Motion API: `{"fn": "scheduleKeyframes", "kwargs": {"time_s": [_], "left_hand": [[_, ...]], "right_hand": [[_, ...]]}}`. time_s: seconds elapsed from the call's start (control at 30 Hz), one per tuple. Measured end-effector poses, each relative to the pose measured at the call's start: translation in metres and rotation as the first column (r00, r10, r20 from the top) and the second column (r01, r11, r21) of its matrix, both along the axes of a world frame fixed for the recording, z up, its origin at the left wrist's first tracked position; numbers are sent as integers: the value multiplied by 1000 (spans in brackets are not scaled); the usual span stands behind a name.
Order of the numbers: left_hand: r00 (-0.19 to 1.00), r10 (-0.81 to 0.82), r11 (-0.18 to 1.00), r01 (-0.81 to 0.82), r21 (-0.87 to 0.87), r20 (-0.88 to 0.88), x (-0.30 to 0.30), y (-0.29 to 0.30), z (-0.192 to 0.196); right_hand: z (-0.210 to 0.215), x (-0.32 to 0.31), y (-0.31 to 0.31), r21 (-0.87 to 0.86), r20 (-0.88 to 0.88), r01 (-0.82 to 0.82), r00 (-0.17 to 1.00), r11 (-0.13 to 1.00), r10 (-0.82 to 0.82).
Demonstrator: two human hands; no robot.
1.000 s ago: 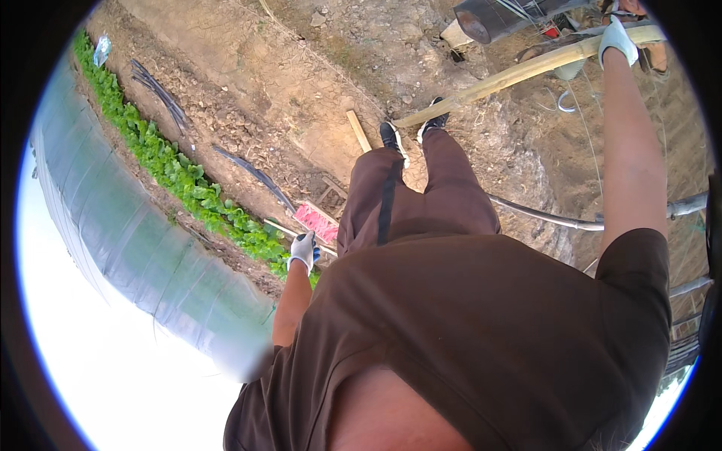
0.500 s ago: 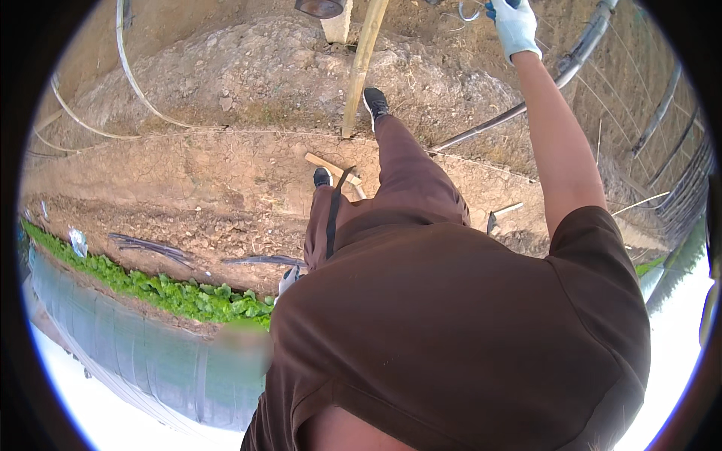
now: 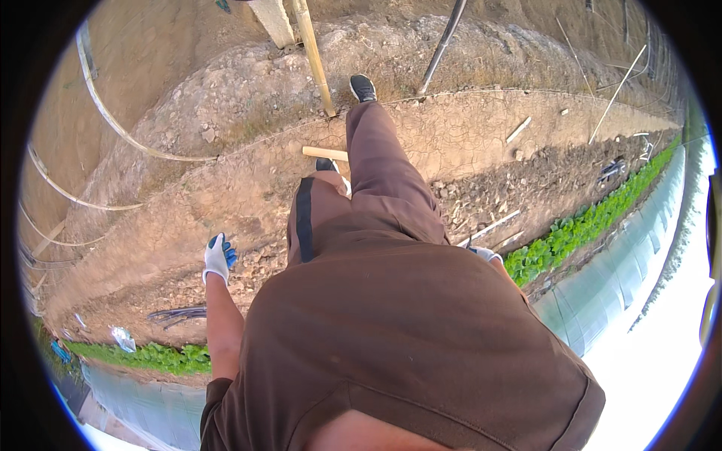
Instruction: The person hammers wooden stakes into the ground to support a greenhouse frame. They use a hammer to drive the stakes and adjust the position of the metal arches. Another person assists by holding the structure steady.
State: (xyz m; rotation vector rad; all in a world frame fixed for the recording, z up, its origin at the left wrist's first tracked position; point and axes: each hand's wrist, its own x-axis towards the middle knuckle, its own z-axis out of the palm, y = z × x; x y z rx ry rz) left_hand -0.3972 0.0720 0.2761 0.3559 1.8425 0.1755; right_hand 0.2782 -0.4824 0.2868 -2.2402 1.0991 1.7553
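My left hand, in a white glove with blue fingers, hangs out to my left above the bare soil. Its fingers are loosely bent and apart, with nothing visible in them. My right hand, also in a white glove, is low beside my right hip. My body hides most of it, so its fingers do not show. Close to it, a thin pale stick lies on the soil. A short wooden board lies by my left shoe. One black shoe is stepped forward.
A wooden post and a dark metal pole stand ahead, near a string along the earth bank. Curved hoops rise at left. Green leafy plants grow in a strip beside plastic sheeting. Dark rods lie at left.
My right arm has come down from its raised reach near the dark pole to my side. My left hand has swung outward from my hip. The view has turned, and the posts now stand farther left.
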Motion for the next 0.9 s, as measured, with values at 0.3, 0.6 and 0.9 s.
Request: {"fn": "scheduleKeyframes", "kwargs": {"time_s": [0.3, 0.6, 0.9], "left_hand": [[992, -113, 976, 100, -195, -59, -6, -129, -32], [949, -296, 955, 293, -48, -103, 76, -159, -48], [999, -47, 999, 47, 7, -3, 341, -123, -245]], "right_hand": [[22, 58, 154, 409, 425, -155, 905, 899, -37], [-20, 55, 270, 513, 421, -419, 883, 749, 206], [-234, 12, 193, 420, 229, -761, 616, 494, 754]]}}
